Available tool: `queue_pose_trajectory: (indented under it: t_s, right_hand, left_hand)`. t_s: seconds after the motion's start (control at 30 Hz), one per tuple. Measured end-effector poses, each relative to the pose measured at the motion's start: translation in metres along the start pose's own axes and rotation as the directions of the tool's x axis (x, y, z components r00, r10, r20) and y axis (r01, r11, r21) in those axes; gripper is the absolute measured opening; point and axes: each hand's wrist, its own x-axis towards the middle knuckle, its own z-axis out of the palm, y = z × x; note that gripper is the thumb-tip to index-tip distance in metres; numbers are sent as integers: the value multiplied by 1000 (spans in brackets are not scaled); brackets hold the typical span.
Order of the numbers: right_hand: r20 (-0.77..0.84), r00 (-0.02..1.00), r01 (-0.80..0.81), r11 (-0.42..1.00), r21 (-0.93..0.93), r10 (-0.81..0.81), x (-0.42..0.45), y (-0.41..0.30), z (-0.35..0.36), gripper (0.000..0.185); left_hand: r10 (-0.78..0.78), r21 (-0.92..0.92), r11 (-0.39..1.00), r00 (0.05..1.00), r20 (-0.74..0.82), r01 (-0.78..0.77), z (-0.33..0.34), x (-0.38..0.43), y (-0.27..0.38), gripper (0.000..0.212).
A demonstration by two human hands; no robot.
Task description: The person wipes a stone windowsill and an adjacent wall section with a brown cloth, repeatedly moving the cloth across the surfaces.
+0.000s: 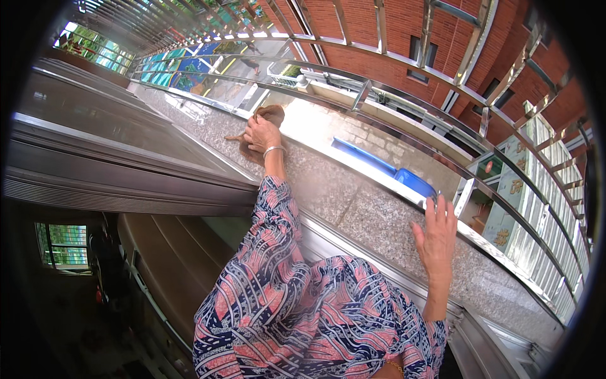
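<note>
My left hand [262, 135], with a bracelet at the wrist, grips a brown cloth [253, 152] and presses it on the speckled stone window sill [341, 189], near the sill's outer metal edge. Parts of the cloth show above and below the fingers. My right hand [436, 230] is over the right part of the sill with its fingers spread, its fingertips by the outer metal rail and nothing in it. Whether those fingertips touch the rail I cannot tell. Just past the rail, near my right fingertips, is a blue plastic object [412, 182] with a long straight part.
Curved metal security bars [412, 66] surround the outside of the window. A sliding window frame [142, 175] stands at the left, and its metal track [350, 251] runs along the sill's inner side. Indoors, a brown padded seat [165, 256] is at the lower left. People are outside, far below.
</note>
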Motion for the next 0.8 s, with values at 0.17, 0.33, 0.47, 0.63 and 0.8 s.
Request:
queue_pose_trajectory:
  t_s: [0.17, 0.33, 0.47, 0.63, 0.8]
  right_hand:
    - [-19, 994, 105, 991, -80, -106, 57, -4, 59, 60]
    - [-15, 995, 96, 995, 32, -96, 66, -12, 64, 45]
    - [-88, 984, 159, 986, 39, -155, 68, -14, 68, 41]
    - [-83, 985, 151, 988, 13, -150, 71, -13, 73, 43]
    - [-158, 970, 179, 983, -34, -183, 72, -14, 79, 46]
  left_hand:
    - [-68, -55, 996, 994, -85, 64, 10, -8, 10, 41]
    - [-47, -4, 999, 997, -58, 46, -3, -18, 3, 40]
    - [-28, 42, 999, 998, -62, 30, -6, -39, 1, 39]
    - [124, 58, 990, 989, 82, -129, -15, -83, -1, 38]
    - [252, 7, 964, 928, 275, -264, -26, -119, -18, 44]
